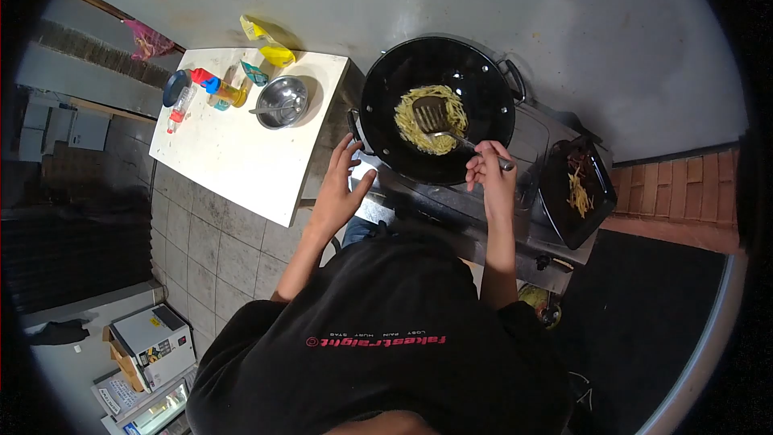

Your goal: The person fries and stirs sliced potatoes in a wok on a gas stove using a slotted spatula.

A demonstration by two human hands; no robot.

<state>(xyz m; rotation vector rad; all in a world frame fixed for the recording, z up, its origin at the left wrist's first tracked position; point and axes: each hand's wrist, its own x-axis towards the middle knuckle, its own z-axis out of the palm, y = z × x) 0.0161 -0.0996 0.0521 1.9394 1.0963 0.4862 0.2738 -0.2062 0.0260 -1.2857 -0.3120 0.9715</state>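
Note:
A black two-handled wok (386,145) sits on the stove, with pale yellow strips of food (411,133), like cut potato, in its middle. My right hand (491,167) is closed around the handle of a slotted turner (432,115), whose dark head rests on the strips. My left hand (340,187) is held up in front of the wok's left handle (354,122), fingers spread and holding nothing. Whether its fingertips touch that handle I cannot tell; they look apart from it.
Right of the wok, a black tray (555,193) holds more yellow strips and some dark reddish pieces. On the white table (241,169) at left stand a metal bowl (282,102) with a spoon, squeeze bottles (229,93) and a yellow packet (270,42). A wall rises behind the stove.

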